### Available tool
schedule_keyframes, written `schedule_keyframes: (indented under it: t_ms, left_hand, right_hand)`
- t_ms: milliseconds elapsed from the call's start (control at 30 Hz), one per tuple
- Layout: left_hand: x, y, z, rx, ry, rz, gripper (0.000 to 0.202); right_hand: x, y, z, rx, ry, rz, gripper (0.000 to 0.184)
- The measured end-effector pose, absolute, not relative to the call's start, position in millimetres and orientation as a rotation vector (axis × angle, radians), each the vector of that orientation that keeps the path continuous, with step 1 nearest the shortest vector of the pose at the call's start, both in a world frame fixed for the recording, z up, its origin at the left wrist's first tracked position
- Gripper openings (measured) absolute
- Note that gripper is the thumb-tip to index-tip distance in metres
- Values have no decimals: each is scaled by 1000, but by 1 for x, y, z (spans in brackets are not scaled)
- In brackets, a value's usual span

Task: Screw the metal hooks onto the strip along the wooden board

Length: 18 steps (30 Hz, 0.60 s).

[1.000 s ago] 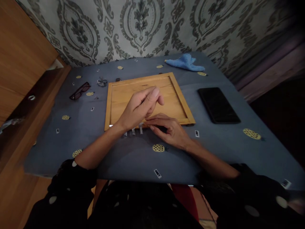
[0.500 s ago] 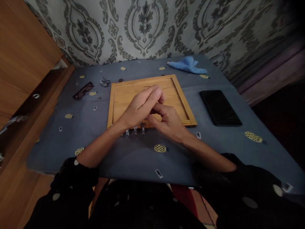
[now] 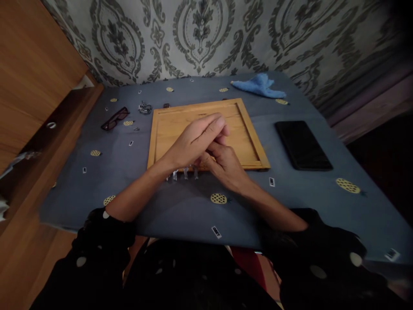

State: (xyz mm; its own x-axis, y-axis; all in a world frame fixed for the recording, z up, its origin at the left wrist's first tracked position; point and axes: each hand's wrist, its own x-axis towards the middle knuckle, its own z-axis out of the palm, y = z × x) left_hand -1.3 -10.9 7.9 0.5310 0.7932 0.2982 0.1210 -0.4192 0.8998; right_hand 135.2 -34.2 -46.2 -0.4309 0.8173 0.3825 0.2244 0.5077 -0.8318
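Both hands meet above a shallow wooden tray-like board (image 3: 253,133) with a raised rim. My left hand (image 3: 200,138) is closed, its fingers curled over and its thumb lying along the top. Just below and to the right, my right hand (image 3: 227,165) has bent fingers that reach in under the left palm. Whatever lies between the hands, if anything, is hidden. Several clear plastic clips (image 3: 185,173) line the board's near edge, partly covered by my left wrist. At its far edge sits a small dark piece (image 3: 166,106).
Dark-framed glasses (image 3: 115,119), a small silvery tangle (image 3: 145,107) and a tiny metal piece (image 3: 136,128) lie left of the board. A blue cloth (image 3: 260,86) is at the back right, a black tablet-like device (image 3: 303,145) at the right. A wooden cabinet (image 3: 41,56) borders the left.
The hands stay together over the board, with the right fingers now drawn in a little closer under the left hand. The whole view has shifted slightly.
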Motion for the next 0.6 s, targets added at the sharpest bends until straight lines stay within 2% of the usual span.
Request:
schedule_keyframes:
  t_ms: [233,367,600]
  left_hand:
    - [-1,-11,9,1851,803,947,31]
    - [-3,-6,8,1804,830,972,30]
    - [-5,-5,6,1908,846,998,29]
  right_hand:
    - [134,-33,-42,-920,-1940,870,43]
    - [133,-31,-35,-879,-1958,893,36]
    - [133,-24,-28,-940,-2006,705,26]
